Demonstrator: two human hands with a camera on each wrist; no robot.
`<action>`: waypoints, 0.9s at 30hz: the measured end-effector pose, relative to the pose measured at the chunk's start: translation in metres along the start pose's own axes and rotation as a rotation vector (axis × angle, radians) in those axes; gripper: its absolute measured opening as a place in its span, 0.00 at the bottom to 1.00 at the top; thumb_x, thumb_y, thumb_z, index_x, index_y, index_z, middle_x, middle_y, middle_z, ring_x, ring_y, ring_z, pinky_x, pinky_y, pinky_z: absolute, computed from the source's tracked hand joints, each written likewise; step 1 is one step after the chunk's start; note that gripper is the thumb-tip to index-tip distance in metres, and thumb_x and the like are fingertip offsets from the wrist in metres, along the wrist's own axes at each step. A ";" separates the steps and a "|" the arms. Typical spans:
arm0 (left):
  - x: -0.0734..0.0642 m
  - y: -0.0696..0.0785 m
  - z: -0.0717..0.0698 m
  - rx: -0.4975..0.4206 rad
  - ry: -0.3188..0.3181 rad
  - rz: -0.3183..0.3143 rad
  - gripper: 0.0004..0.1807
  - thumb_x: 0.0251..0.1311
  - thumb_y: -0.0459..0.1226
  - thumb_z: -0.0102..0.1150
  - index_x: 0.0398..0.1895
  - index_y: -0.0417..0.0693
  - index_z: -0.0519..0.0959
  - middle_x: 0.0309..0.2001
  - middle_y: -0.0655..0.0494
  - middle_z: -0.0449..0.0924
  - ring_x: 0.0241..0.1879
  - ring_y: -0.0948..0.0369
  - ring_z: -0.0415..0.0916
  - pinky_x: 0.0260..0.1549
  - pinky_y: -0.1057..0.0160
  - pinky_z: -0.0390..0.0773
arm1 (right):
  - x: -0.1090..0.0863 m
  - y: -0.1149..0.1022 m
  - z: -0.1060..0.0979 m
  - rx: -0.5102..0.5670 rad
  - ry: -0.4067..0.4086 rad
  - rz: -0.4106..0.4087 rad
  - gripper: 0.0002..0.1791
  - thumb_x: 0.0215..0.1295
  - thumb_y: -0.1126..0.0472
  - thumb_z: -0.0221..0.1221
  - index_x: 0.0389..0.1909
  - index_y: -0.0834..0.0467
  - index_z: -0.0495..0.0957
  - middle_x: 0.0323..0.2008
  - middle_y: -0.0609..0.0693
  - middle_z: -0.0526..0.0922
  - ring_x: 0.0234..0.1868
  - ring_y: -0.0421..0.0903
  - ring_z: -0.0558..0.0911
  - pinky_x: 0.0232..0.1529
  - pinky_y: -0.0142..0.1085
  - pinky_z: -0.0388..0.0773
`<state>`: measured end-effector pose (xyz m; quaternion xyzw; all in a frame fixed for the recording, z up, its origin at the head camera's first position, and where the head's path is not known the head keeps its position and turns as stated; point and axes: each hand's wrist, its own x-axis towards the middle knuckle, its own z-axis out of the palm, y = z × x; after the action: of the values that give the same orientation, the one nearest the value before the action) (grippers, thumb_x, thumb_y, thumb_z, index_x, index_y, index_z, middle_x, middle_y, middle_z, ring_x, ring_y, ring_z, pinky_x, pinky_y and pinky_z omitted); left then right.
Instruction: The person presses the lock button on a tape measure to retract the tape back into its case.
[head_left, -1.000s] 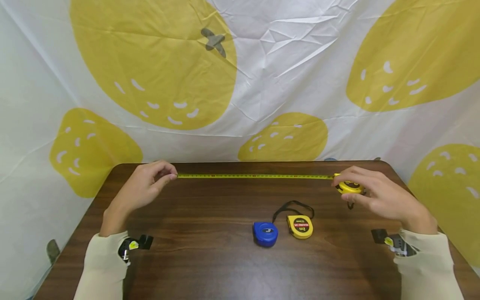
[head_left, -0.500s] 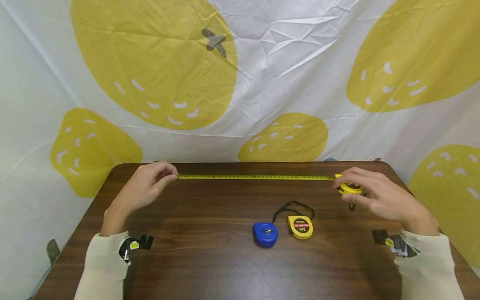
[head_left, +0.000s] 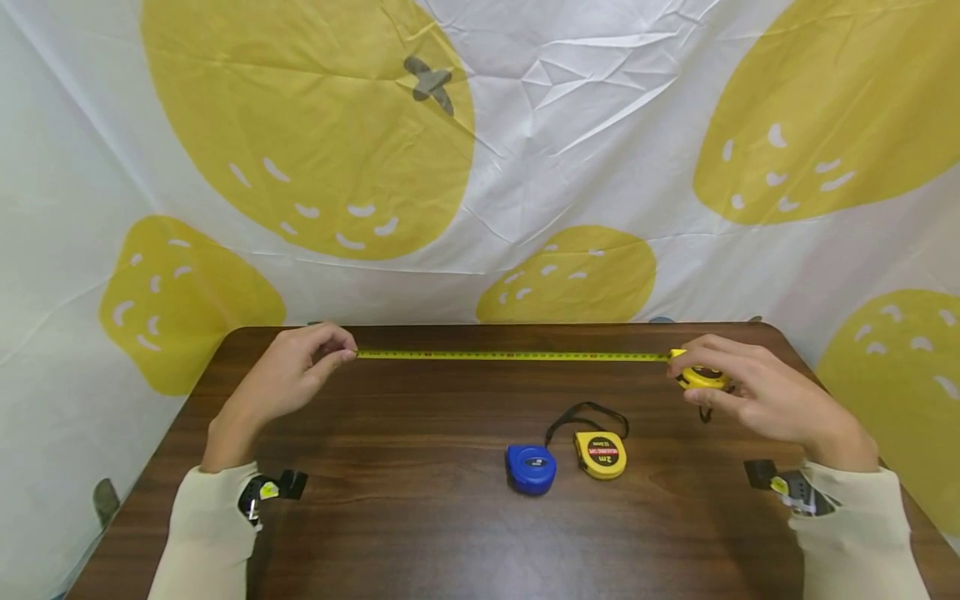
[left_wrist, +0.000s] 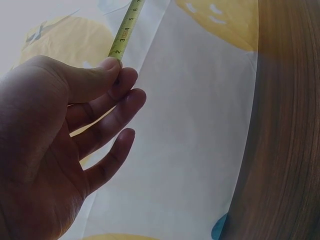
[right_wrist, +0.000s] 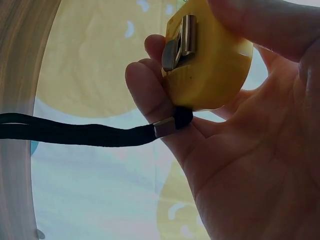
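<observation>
My right hand (head_left: 750, 387) grips a yellow tape measure (head_left: 701, 377) near the table's back right. In the right wrist view its case (right_wrist: 207, 65) shows a metal clip, and a black wrist strap (right_wrist: 100, 134) hangs from it. The yellow blade (head_left: 510, 356) runs straight and taut across to my left hand (head_left: 288, 371). There the thumb and index finger pinch the blade's end, hiding its tip; low numbers show beside the thumb on the blade (left_wrist: 123, 37) in the left wrist view. The other left fingers are loosely bent.
A blue tape measure (head_left: 531, 469) and a second yellow tape measure (head_left: 602, 454) with a black strap (head_left: 588, 406) lie on the brown wooden table (head_left: 397, 533), between the forearms. Behind the table hangs a white cloth (head_left: 585, 125) printed with yellow fruit.
Almost nothing differs. The blade and the yellow case sit a few pixels lower and further right in the head view; both hands keep their hold.
</observation>
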<state>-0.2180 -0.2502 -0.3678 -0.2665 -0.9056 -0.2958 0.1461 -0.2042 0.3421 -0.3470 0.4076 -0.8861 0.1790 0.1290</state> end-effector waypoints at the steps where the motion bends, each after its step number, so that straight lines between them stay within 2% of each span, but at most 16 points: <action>1: 0.000 0.000 0.000 -0.001 0.000 0.001 0.02 0.76 0.31 0.68 0.46 0.42 0.86 0.40 0.55 0.87 0.38 0.58 0.78 0.41 0.53 0.79 | 0.000 0.000 0.000 0.001 -0.001 0.000 0.28 0.64 0.68 0.76 0.60 0.40 0.82 0.57 0.36 0.83 0.50 0.36 0.81 0.44 0.31 0.77; 9: 0.000 0.000 0.000 0.003 0.002 0.006 0.02 0.75 0.31 0.69 0.46 0.43 0.86 0.39 0.58 0.86 0.38 0.59 0.77 0.41 0.53 0.79 | 0.000 -0.002 -0.001 0.005 -0.013 0.006 0.28 0.65 0.69 0.76 0.59 0.41 0.82 0.56 0.37 0.82 0.49 0.35 0.80 0.45 0.28 0.75; 18: 0.000 0.000 0.000 0.008 0.003 0.011 0.02 0.75 0.31 0.69 0.46 0.42 0.86 0.39 0.59 0.86 0.37 0.59 0.77 0.40 0.53 0.79 | 0.000 0.001 0.001 0.013 0.033 -0.027 0.30 0.61 0.72 0.77 0.54 0.39 0.82 0.55 0.36 0.81 0.46 0.35 0.79 0.43 0.29 0.74; 27: 0.000 0.000 0.001 0.003 0.016 0.027 0.02 0.74 0.30 0.69 0.44 0.45 0.86 0.38 0.60 0.85 0.36 0.60 0.76 0.39 0.57 0.78 | 0.000 -0.002 0.000 -0.001 0.011 0.025 0.27 0.64 0.71 0.75 0.55 0.39 0.83 0.55 0.35 0.80 0.47 0.34 0.78 0.44 0.30 0.74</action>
<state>-0.2186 -0.2497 -0.3688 -0.2762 -0.9011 -0.2946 0.1579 -0.2021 0.3407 -0.3468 0.3954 -0.8905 0.1823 0.1320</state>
